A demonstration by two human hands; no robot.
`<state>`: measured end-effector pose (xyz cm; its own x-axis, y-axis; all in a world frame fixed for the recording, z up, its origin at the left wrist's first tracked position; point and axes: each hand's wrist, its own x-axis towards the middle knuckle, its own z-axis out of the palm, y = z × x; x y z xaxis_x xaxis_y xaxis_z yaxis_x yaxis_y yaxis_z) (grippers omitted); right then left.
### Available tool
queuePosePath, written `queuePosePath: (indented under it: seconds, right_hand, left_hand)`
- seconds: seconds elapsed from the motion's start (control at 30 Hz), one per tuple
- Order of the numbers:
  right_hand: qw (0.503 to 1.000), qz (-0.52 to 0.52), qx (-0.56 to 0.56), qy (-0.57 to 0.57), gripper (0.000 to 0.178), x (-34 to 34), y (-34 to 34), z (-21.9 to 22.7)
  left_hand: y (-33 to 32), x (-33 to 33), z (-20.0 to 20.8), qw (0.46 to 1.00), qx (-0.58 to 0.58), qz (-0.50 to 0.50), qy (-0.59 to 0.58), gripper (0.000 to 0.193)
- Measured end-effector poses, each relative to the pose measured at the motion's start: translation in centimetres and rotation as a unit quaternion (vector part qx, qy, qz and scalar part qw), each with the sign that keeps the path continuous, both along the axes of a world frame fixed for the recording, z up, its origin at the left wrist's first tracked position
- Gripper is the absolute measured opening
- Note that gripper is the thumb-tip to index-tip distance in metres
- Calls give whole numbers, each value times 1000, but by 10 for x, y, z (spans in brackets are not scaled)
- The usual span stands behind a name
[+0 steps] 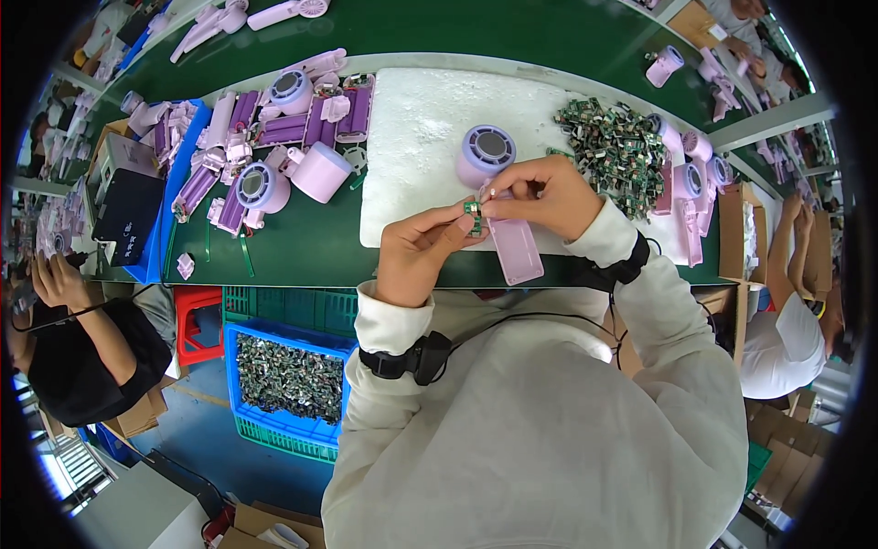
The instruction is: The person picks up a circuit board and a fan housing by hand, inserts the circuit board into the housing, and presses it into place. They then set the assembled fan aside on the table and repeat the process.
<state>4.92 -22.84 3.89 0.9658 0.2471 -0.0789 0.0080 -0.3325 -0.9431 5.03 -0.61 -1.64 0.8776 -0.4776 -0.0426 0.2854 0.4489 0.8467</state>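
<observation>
My left hand (pixel 416 252) pinches a small green circuit board (pixel 473 216) at the front edge of a white foam pad (pixel 421 128). My right hand (pixel 540 194) meets it from the right and grips a lilac hair-dryer housing (pixel 498 183), whose round grilled head (pixel 487 151) points away and whose flat handle (pixel 517 249) hangs toward me. The board sits right where the handle joins the head, between the fingertips of both hands. Both wrists wear black straps over pale sleeves.
A heap of small green circuit boards (pixel 615 146) lies on the pad's right. Lilac dryer shells and heads (pixel 274 137) crowd the green table (pixel 302 242) at left. A blue crate of boards (pixel 288 375) stands below. Other people sit at the left (pixel 73 329) and at the right (pixel 786 311).
</observation>
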Motion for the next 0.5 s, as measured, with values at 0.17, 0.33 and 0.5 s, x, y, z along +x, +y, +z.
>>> queuePosePath:
  seconds: [0.17, 0.33, 0.5]
  right_hand:
    - [1000, 10, 21, 15, 17, -5, -1, -3]
    - [1000, 5, 8, 19, 16, -6, -5, -7]
    - [999, -13, -33, -17, 13, -7, -1, -8]
  left_hand:
    - [0, -3, -5, 999, 31, -8, -28, 22]
    - [-4, -3, -11, 998, 36, 11, -56, 21]
    - [-9, -7, -4, 993, 53, 85, -64, 21]
